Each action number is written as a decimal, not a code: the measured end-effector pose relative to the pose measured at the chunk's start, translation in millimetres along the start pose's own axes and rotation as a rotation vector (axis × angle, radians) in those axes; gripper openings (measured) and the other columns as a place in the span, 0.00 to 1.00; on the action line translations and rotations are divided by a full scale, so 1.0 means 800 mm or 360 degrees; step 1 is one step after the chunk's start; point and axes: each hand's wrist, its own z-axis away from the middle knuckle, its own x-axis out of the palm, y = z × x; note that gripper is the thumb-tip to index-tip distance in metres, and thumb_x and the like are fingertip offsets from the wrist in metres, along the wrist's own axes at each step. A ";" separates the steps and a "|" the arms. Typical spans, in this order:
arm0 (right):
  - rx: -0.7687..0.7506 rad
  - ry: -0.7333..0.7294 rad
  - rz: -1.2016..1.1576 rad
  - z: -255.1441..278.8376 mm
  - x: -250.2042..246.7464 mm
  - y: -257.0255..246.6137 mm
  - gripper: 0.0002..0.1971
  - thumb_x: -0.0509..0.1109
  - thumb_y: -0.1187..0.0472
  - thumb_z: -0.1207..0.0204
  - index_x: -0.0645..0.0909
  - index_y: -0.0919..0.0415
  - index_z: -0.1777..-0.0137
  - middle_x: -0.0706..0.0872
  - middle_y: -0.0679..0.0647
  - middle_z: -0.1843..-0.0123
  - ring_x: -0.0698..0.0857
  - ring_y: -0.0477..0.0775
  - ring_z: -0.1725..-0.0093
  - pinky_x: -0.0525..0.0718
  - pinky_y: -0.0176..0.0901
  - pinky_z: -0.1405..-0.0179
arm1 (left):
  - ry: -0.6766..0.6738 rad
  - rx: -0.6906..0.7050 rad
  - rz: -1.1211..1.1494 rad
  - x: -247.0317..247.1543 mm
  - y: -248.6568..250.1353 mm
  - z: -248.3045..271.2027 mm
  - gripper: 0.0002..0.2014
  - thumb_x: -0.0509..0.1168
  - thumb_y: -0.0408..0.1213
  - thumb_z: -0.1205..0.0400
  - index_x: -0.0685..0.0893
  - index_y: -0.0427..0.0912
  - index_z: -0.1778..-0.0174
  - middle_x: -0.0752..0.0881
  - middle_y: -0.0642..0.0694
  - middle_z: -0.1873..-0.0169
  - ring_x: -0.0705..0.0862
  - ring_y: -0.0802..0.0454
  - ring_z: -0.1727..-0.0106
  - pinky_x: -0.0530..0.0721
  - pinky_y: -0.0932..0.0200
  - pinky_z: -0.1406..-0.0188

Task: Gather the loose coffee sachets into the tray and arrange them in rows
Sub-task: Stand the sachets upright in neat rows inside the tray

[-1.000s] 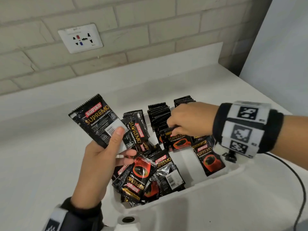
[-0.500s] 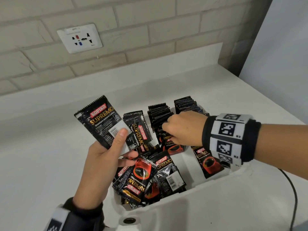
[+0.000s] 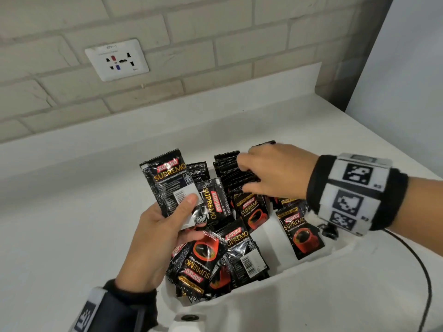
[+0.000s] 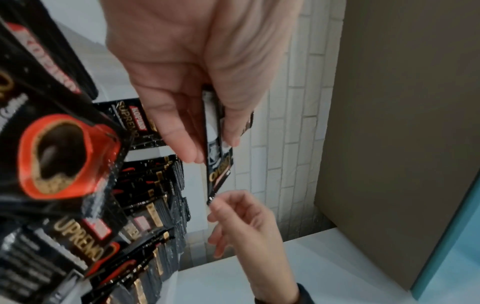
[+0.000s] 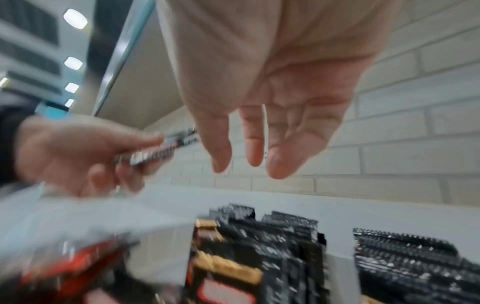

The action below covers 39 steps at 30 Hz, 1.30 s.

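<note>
A Kopiko Supremo sachet point(image 3: 170, 180) is pinched in the left hand point(image 3: 158, 238), thumb pressed on its lower part, and held up above the left end of the white tray point(image 3: 282, 279). A second sachet point(image 3: 213, 200) is seen tucked just behind it, though whether it is gripped too cannot be told. The right hand point(image 3: 278, 173) is held over the upright rows of sachets point(image 3: 230, 168) at the tray's far side, fingers loosely spread and nothing gripped, as the right wrist view confirms. Below the left hand, a jumble of loose sachets point(image 3: 215, 257) is piled in the tray's near-left part. The tray is set on the white tabletop point(image 3: 72, 224), near its front edge.
</note>
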 end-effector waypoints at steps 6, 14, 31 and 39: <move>0.0322 -0.0209 -0.1586 0.026 -0.018 -0.003 0.20 0.68 0.41 0.38 0.80 0.53 0.52 0.86 0.48 0.62 0.83 0.41 0.72 0.81 0.32 0.75 | -0.0201 0.0004 0.0142 0.024 -0.001 0.001 0.17 0.67 0.37 0.32 0.84 0.41 0.47 0.91 0.45 0.55 0.89 0.54 0.65 0.85 0.66 0.78; 0.0533 -0.0208 -0.2350 0.055 0.015 0.003 0.03 0.69 0.67 0.27 0.79 0.60 0.56 0.90 0.53 0.63 0.87 0.50 0.70 0.84 0.35 0.79 | -0.0177 0.0168 0.0019 0.046 -0.016 0.005 0.10 0.63 0.31 0.22 0.80 0.50 0.49 0.90 0.49 0.54 0.90 0.50 0.56 0.88 0.61 0.66; 0.0572 0.0065 -0.2303 0.065 0.022 0.035 0.08 0.65 0.72 0.25 0.81 0.60 0.54 0.88 0.53 0.65 0.85 0.44 0.72 0.84 0.31 0.73 | -0.0078 0.0351 -0.0043 0.043 0.008 0.004 0.13 0.61 0.57 0.26 0.80 0.51 0.62 0.74 0.60 0.81 0.72 0.62 0.79 0.69 0.65 0.73; 0.0455 0.0825 -0.1658 0.069 0.013 0.059 0.25 0.69 0.79 0.31 0.86 0.43 0.69 0.83 0.44 0.52 0.82 0.40 0.57 0.80 0.27 0.54 | -0.0212 0.0147 -0.0389 0.041 -0.013 0.005 0.16 0.59 0.32 0.17 0.77 0.54 0.37 0.84 0.67 0.70 0.79 0.61 0.67 0.76 0.61 0.62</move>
